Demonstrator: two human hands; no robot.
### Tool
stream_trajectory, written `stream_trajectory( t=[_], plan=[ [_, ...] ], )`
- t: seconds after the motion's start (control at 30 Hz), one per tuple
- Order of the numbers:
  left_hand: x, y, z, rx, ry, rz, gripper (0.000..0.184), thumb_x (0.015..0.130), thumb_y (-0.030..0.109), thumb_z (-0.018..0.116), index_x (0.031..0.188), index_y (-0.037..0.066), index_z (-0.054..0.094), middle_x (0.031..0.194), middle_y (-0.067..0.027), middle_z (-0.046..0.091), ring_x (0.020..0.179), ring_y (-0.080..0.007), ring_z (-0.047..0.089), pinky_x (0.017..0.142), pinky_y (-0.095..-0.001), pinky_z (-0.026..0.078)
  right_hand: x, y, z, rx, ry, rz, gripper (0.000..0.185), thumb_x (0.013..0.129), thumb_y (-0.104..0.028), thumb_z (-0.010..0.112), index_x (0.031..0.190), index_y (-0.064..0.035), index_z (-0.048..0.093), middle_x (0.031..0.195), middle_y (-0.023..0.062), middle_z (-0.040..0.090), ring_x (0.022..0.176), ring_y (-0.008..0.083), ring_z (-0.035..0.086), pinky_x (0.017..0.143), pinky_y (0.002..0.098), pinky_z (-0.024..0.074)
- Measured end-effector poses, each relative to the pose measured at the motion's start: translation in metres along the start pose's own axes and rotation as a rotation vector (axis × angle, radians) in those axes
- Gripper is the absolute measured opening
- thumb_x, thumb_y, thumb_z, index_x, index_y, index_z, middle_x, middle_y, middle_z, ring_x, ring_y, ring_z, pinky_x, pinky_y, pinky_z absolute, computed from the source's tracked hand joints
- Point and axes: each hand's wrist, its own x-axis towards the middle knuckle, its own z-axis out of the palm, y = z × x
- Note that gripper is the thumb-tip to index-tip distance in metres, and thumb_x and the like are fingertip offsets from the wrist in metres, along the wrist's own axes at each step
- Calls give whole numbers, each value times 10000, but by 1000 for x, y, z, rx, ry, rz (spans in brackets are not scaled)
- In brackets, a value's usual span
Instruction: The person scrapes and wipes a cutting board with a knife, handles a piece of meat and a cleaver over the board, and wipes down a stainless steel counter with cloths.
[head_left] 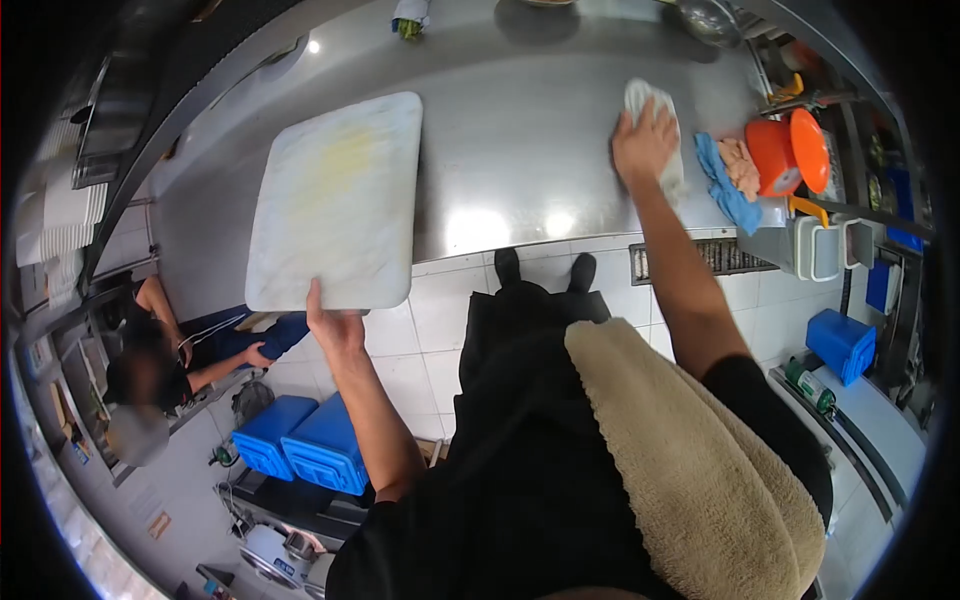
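My left hand [338, 330] grips the near edge of a white cutting board [335, 210], thumb on top and fingers underneath. The board has a yellowish stain and worn marks, and its near end sticks out past the edge of the steel worktop [500, 130]. My right hand [645, 145] lies on a white cloth [672, 165] on the right part of the worktop, fingers stretched out over it. To the right of that hand are a crumpled blue cloth [728, 185] and a pinkish-tan cloth [740, 165].
An orange-red kitchen scale [770, 155] stands at the worktop's right end. A metal bowl [708, 20] and a small wrapped green bundle [409, 20] lie at the back. Another person [160, 340] is at the left. Blue bins [325, 445] stand behind; a beige towel [690, 450] hangs over my shoulder.
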Motion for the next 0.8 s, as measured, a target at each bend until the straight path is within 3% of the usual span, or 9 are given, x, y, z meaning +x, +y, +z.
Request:
stream_trajectory(
  t=[0.07,0.2,0.27,0.33,0.5,0.6,0.7,0.8],
  plan=[
    [-1,3,6,-29,5,-33,607,993,256,627,1497,-3,412,1495,-159,520,1369,-339,520,1140,-532,432,37,-52,21,47,-3,-124,575,1032,-352,484,1535,-74,450,1544,228,461,1436,408,403,1191,540,276],
    [-4,4,25,-24,-22,-17,636,989,264,629,1511,-5,385,1511,-170,497,1394,-351,488,1157,-542,403,7,-185,10,206,-332,-515,460,999,-236,484,1417,-57,555,1456,163,557,1332,308,512,1123,478,369],
    [-2,7,30,-4,42,-48,645,986,258,635,1515,-8,377,1519,-173,487,1406,-351,474,1168,-545,389,-62,-219,2,391,-19,-738,423,960,-187,533,1353,-45,597,1385,146,588,1249,298,543,1087,468,397],
    [4,8,28,14,-21,-24,652,985,259,643,1515,-8,374,1525,-174,482,1413,-350,468,1173,-538,388,-117,-234,-35,338,-361,-856,431,917,-142,575,1339,-64,617,1430,131,565,1308,287,518,1134,461,374],
    [18,-15,7,-51,-94,-189,577,1008,263,638,1478,1,432,1494,-170,530,1392,-328,507,1152,-492,429,-185,-158,-79,778,-374,-935,455,862,-71,584,1314,-37,627,1407,144,601,1375,303,500,1182,457,356],
    [16,-36,-5,-77,-153,-214,562,1012,287,648,1460,7,458,1473,-160,558,1378,-304,527,1136,-462,452,-159,-71,-99,558,-367,-690,467,840,-39,570,1303,-21,626,1347,163,632,1315,322,547,1166,459,381],
    [15,-48,-17,-3,-127,-240,567,1006,342,667,1426,10,481,1441,-144,584,1297,-275,583,1070,-407,507,-129,76,-87,248,-123,-274,464,853,-28,536,1310,18,597,1310,212,632,1236,403,571,1059,512,433],
    [19,-62,-33,-4,-123,-312,606,1004,370,672,1456,22,467,1465,-146,570,1337,-276,566,1101,-407,493,-116,180,-115,19,-55,-84,441,894,-42,554,1333,-68,593,1278,211,628,1133,389,602,975,517,488]
  ],
)
